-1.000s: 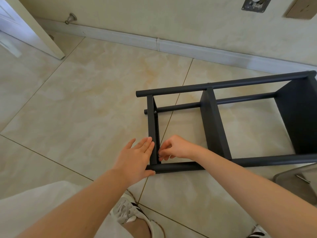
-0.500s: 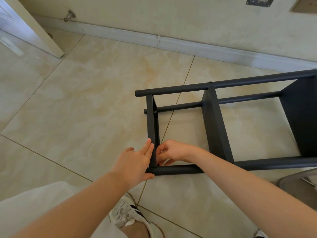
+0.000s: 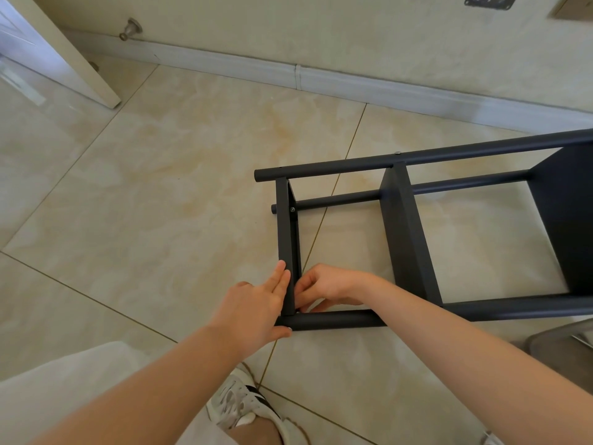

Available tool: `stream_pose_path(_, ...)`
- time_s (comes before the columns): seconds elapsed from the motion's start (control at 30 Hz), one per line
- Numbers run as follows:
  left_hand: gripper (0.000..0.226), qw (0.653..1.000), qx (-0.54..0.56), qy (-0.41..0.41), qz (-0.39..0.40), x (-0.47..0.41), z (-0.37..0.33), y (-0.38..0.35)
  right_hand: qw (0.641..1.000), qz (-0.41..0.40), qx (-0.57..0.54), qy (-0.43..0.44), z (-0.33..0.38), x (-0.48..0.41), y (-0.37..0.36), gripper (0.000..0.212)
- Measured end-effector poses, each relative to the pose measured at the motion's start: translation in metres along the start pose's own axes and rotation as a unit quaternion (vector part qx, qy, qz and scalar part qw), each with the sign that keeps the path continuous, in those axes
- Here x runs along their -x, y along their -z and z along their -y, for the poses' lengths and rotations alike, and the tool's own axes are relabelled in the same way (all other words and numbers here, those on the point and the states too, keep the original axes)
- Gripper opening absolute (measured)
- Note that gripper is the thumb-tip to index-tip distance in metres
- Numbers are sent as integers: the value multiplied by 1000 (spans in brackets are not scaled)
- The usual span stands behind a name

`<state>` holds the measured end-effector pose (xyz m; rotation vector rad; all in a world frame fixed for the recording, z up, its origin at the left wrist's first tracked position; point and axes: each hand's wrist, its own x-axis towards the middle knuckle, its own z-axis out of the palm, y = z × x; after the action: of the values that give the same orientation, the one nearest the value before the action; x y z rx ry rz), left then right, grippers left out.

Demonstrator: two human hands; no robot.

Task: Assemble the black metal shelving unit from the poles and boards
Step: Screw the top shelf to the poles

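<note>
The black shelving unit lies on its side on the tiled floor. Its end board (image 3: 285, 226) joins the near pole (image 3: 337, 320) at the corner by my hands. My left hand (image 3: 253, 306) presses flat against the outer face of the end board, thumb hooked under the pole's end. My right hand (image 3: 327, 284) is inside the frame, fingertips pinched at that inner corner; what they hold is hidden. A screw (image 3: 292, 209) shows at the board's far corner. The middle board (image 3: 407, 232), right board (image 3: 568, 220) and upper pole (image 3: 449, 154) are attached.
A wall with a baseboard (image 3: 353, 81) runs behind the unit. A door (image 3: 48, 53) and a doorstop (image 3: 130, 28) are at top left. My shoe (image 3: 237, 403) is near the bottom. A grey object (image 3: 558, 345) lies at the right edge.
Both hands have shifted slightly down toward the corner of the end board and near pole. The right fingertips have closed in tighter there. The unit has not moved.
</note>
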<state>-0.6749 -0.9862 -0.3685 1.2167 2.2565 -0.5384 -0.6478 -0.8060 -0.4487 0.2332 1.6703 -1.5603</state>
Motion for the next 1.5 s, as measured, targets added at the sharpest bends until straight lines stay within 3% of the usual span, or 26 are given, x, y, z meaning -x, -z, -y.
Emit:
stream_pose_path(0.83, 94, 1000, 15, 4, -19, 3, -1, 1, 990, 77, -51, -103, -1, -15, 2, 27)
stream_pose_path(1.03, 94, 996, -17, -11, -91, 1, 4, -10, 988, 87, -64, -108, 2, -14, 8, 14)
stream_pose_path(1.5, 95, 993, 1, -22, -115, -3, 7, -20, 985, 92, -49, -134, 5, -16, 12, 12)
